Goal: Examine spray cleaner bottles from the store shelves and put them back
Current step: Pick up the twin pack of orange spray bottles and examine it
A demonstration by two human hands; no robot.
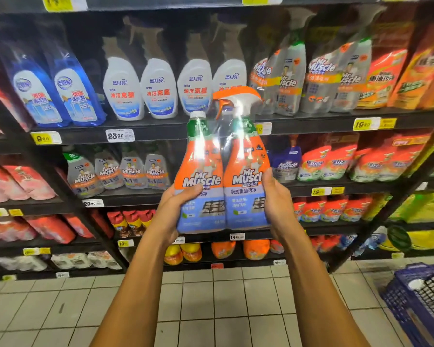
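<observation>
Spray cleaner twin-pack (222, 176) was clasped upright by left hand (176, 209) and right hand (277, 201); best tilted gently, label facing, shelf (311, 121) at twelve o'clock.

Twin pack of spray cleaner bottles (222, 171) sits centre frame, upright, label side facing the camera, in front of the shelves. Two orange Mr Muscle bottles side by side under glossy clear shrink wrap with strong glare. Left bottle has a white screw cap and green neck band; right one carries an orange-and-white trigger sprayer, nozzle pointing frame-left. Lower labels are pale blue with a stovetop picture and Chinese text. Left hand (176, 206) grips the pack's lower left edge, thumb across the front; right hand (277, 199) grips the lower right edge.
</observation>
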